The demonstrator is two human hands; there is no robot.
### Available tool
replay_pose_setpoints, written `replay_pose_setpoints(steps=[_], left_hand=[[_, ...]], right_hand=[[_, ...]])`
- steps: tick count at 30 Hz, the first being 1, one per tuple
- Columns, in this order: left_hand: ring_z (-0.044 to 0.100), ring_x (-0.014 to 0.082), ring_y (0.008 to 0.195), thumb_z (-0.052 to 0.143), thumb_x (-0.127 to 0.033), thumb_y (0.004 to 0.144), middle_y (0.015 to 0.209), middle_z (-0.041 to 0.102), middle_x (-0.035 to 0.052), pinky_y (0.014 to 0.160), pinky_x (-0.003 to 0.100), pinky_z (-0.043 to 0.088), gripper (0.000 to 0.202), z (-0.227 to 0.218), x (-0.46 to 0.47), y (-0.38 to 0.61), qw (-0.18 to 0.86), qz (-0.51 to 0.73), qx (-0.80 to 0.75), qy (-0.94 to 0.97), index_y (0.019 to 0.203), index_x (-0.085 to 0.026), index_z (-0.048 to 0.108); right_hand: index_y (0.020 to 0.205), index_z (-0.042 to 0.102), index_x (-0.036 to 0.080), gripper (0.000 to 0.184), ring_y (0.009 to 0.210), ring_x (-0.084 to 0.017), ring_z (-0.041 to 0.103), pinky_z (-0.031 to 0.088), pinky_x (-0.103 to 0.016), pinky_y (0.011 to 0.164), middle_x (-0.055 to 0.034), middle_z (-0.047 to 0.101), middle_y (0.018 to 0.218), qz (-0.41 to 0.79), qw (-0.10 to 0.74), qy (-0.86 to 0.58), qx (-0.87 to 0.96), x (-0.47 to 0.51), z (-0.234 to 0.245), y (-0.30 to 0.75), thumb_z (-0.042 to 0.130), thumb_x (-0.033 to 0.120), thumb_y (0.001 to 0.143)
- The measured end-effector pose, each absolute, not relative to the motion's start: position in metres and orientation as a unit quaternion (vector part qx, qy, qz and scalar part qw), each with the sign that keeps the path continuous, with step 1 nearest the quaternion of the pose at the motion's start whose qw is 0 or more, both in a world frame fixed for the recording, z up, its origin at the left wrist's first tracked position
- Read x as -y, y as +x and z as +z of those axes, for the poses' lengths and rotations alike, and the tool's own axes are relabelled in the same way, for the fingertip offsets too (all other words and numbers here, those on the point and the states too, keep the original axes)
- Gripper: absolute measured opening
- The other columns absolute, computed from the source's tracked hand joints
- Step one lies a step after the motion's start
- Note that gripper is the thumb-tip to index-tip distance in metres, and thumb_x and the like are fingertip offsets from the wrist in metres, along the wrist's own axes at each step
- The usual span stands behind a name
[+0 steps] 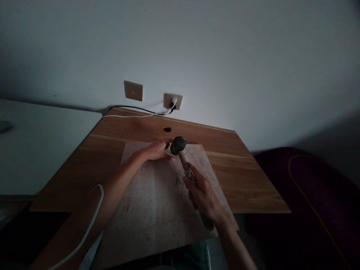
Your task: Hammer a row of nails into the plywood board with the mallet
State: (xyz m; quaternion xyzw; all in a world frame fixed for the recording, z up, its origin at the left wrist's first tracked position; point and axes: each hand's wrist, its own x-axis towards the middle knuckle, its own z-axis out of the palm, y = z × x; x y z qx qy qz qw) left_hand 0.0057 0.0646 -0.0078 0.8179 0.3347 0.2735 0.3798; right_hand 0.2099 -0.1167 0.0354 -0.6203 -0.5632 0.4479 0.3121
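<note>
My right hand (201, 191) is wrapped round the handle of a mallet (178, 145) with a dark, rounded head. The mallet's head is raised toward the far side of a pale wooden board (146, 210). Just left of that head, my left hand (158, 150) is closed low over the board's far part, its fingertips partly covered by the head. Whatever it pinches there cannot be made out. A small heap of nails or screws (177, 181) lies on the board, left of my right hand. Thin bent marks or wires show right of the mallet's head.
Under the board is a wooden desktop (236, 165) with a round cable hole (167, 129). White and black cables run along its back to a wall socket (173, 102). A white cabinet (47, 150) stands left, a dark purple seat or cushion (281, 180) right. A white cord crosses near my left forearm.
</note>
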Motion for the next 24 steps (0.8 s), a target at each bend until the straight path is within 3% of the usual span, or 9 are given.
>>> replay_pose_setpoints(steps=[3, 7, 14, 18, 24], left_hand=[[0.063, 0.0221, 0.089, 0.089, -0.036, 0.068, 0.105, 0.071, 0.0051, 0.078, 0.03, 0.046, 0.054, -0.009, -0.065, 0.006, 0.365, 0.268, -0.342, 0.823, 0.115, -0.02, 0.07], [0.064, 0.0212, 0.088, 0.088, -0.032, 0.068, 0.102, 0.073, 0.005, 0.077, 0.029, 0.046, 0.043, -0.01, -0.065, 0.006, 0.363, 0.279, -0.346, 0.819, 0.106, -0.019, 0.071], [0.066, 0.0168, 0.071, 0.08, -0.027, 0.081, 0.076, 0.073, 0.0036, 0.067, 0.025, 0.043, 0.015, -0.01, -0.066, 0.009, 0.365, 0.261, -0.356, 0.819, 0.078, -0.014, 0.073], [0.068, 0.017, 0.072, 0.073, -0.016, 0.083, 0.078, 0.076, 0.0051, 0.067, 0.025, 0.044, 0.005, -0.012, -0.068, 0.009, 0.371, 0.261, -0.344, 0.822, 0.079, -0.014, 0.076], [0.068, 0.0182, 0.079, 0.073, -0.025, 0.086, 0.085, 0.075, 0.0044, 0.073, 0.026, 0.046, 0.01, -0.014, -0.069, 0.005, 0.381, 0.252, -0.326, 0.828, 0.086, -0.015, 0.075]], right_hand=[[0.164, 0.038, 0.013, 0.076, 0.036, -0.011, 0.043, 0.033, -0.02, 0.033, 0.0078, 0.05, 0.051, 0.434, 0.315, -0.628, 0.564, 0.117, 0.032, 0.208, 0.053, 0.052, 0.1], [0.161, 0.042, 0.014, 0.072, 0.036, -0.01, 0.044, 0.033, -0.019, 0.033, 0.0076, 0.05, 0.053, 0.444, 0.309, -0.616, 0.573, 0.119, 0.031, 0.21, 0.055, 0.051, 0.1], [0.164, 0.034, 0.012, 0.083, 0.035, -0.009, 0.039, 0.031, -0.018, 0.032, 0.0109, 0.046, 0.049, 0.463, 0.351, -0.634, 0.51, 0.127, 0.029, 0.213, 0.058, 0.056, 0.097], [0.162, 0.039, 0.012, 0.081, 0.035, -0.01, 0.04, 0.033, -0.019, 0.033, 0.0101, 0.047, 0.049, 0.463, 0.338, -0.639, 0.512, 0.126, 0.032, 0.215, 0.059, 0.055, 0.096], [0.166, 0.03, 0.011, 0.081, 0.034, -0.01, 0.041, 0.032, -0.019, 0.033, 0.011, 0.046, 0.049, 0.456, 0.344, -0.619, 0.539, 0.123, 0.036, 0.212, 0.054, 0.052, 0.099]])
